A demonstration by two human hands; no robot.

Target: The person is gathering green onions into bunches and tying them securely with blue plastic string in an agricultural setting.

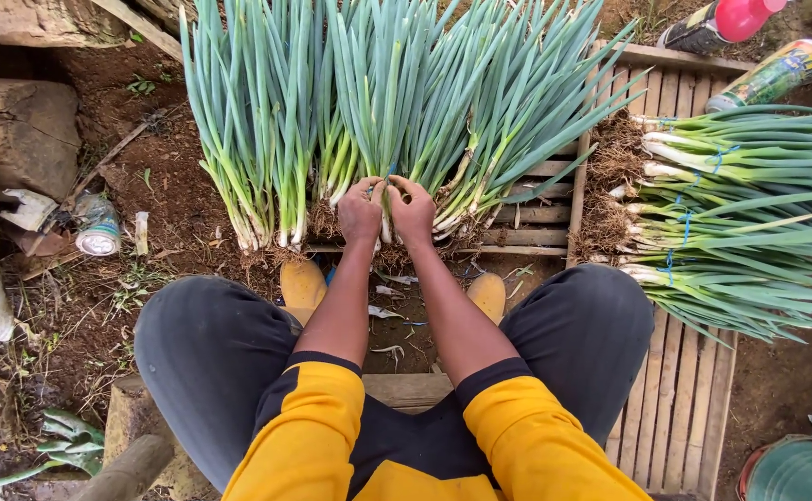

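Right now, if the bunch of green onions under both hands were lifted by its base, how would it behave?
The bunch of green onions would probably flop: its leaves are long and thin. The soil-caked roots may shed dirt. Both the left hand and right hand gather it, suggesting loose stalks could splay.

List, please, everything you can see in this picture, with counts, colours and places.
Spring onions: one upright row, green with white bases, top centre.
Tied bunches: several, green with blue ties, lying at right.
Wooden pallet: one, pale brown, under the bunches at right.
Bottles: two, one with a pink cap, top right.
Can: one, silver, on the soil at left.
Boots: two, yellow, between the knees.
Left hand: gripping the onion bases.
Right hand: gripping beside it.
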